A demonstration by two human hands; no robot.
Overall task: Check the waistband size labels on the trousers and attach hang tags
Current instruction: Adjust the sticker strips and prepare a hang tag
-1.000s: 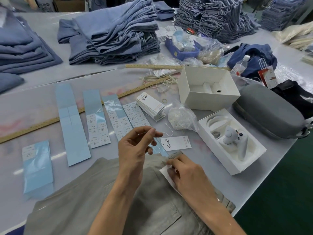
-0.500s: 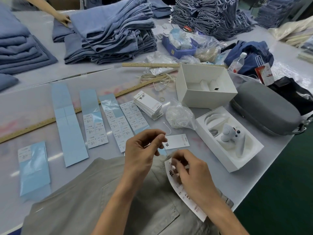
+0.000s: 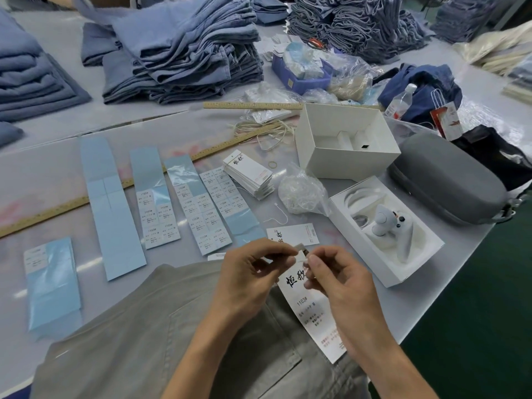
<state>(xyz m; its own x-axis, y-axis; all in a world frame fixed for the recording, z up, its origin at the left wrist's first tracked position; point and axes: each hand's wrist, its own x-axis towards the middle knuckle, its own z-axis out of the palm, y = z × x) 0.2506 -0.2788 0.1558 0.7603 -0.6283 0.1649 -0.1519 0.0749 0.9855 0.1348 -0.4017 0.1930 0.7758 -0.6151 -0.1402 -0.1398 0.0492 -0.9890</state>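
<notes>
Grey-green trousers (image 3: 138,335) lie on the table in front of me. A long white hang tag (image 3: 305,303) with black characters and "1103#" hangs over them, raised between my hands. My left hand (image 3: 247,280) pinches a small end of the tag string at the tag's top. My right hand (image 3: 339,283) pinches the tag's top edge right beside it. A second white hang tag (image 3: 299,234) lies flat on the table just beyond my fingers. A stack of hang tags (image 3: 250,175) sits further back.
Strips of size stickers on blue backing (image 3: 213,208) lie to the left. A bag of strings (image 3: 302,191), an open white box (image 3: 345,142), a tray with a white controller (image 3: 385,226) and a grey case (image 3: 449,185) sit on the right. Folded blue trousers (image 3: 184,50) are stacked behind.
My right hand lifted the long hang tag off the trousers and turned it face up. Both hands came together at its top.
</notes>
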